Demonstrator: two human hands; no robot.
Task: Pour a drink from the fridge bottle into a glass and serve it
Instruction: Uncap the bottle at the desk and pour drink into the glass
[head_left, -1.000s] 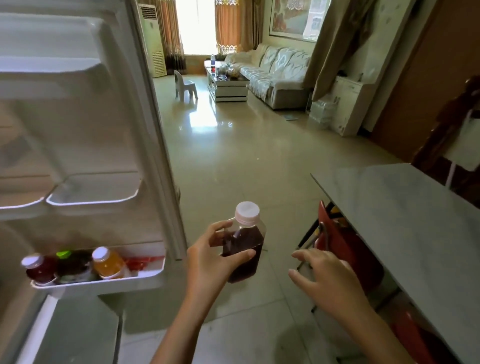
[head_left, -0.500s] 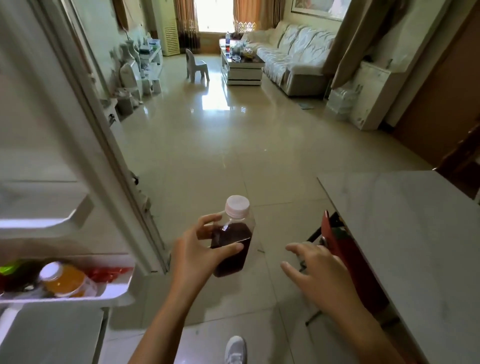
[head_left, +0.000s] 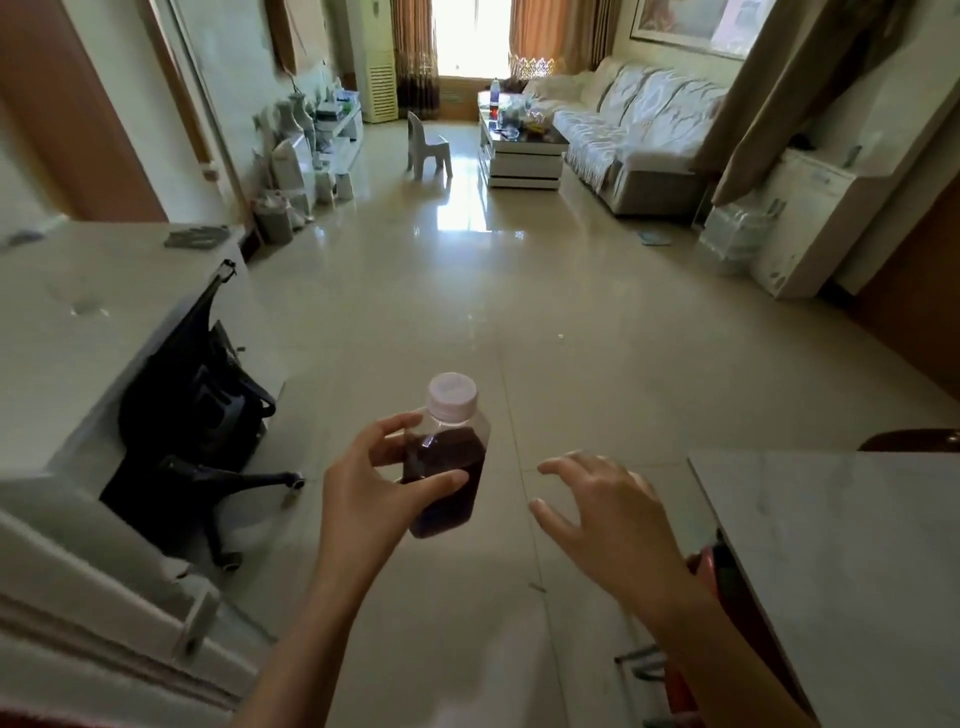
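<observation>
Your bottle (head_left: 447, 457) sits upright in your left hand (head_left: 363, 493), a small clear plastic one with a pale cap (head_left: 452, 393) and dark red-brown drink filling it to the shoulder. Your thumb (head_left: 436, 483) presses across the near face and your fingertips (head_left: 400, 422) curl around the far left side just under the neck, so the hand is closed on the body while the cap and the bottom end stay clear of your grip. It hangs in the air above the tiled floor (head_left: 519, 312), touching nothing else.

Just to the right of the thumb, apart from the bottle, your right hand (head_left: 608, 514) hovers palm down with its fingers spread and loosely bent, holding nothing. Its fingertips point toward the bottle with a gap left between.

Beyond your right wrist, the grey marble table (head_left: 857, 571) fills the lower right corner, with a red chair (head_left: 701, 569) tucked under its near edge. To the left of your left hand stands a pale counter (head_left: 104, 312) with a black office chair (head_left: 202, 415) pushed against it.

Far past your fingertips, across the glossy floor, you have a small white child's chair (head_left: 426, 148), a low coffee table (head_left: 524, 156) cluttered with items too small to tell, and a covered sofa (head_left: 639, 135) along the right wall.
</observation>
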